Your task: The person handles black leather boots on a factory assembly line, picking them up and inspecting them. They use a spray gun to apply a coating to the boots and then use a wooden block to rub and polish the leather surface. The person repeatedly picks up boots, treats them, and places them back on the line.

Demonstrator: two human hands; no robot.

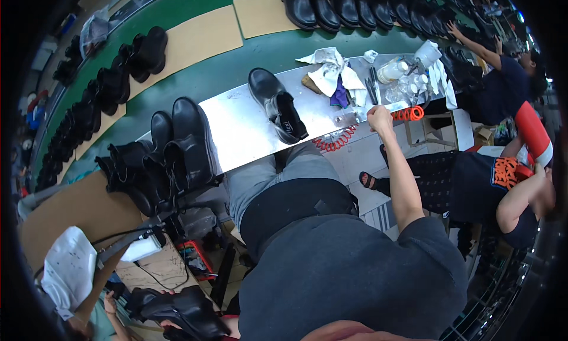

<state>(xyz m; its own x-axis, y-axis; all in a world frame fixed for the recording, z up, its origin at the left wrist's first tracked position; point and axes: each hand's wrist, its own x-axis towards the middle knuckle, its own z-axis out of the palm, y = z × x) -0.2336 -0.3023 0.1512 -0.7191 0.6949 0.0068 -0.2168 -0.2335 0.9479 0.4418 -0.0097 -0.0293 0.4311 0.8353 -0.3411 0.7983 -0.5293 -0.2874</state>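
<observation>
My right arm stretches to the front edge of the metal tabletop [236, 128]. My right hand [380, 121] is closed there, just below some slim dark-handled tools [372, 85]; whatever is in its fingers is hidden. At lower left, my left hand [169, 324], largely covered, appears wrapped round a black leather boot [183, 310], with fingers showing at the boot's edges. Another black ankle boot [275, 104] lies on its side on the tabletop, its opening toward me. Several more black boots [190, 134] are grouped at the tabletop's left end.
Rags [331, 74], a purple cloth [339, 96] and clear bottles [408, 87] crowd the tabletop's right side. A red coiled hose [334, 141] hangs below. Boots line the green conveyor [207, 60] behind. Co-workers stand at right [467, 184]; another person's arm [112, 308] shows at lower left.
</observation>
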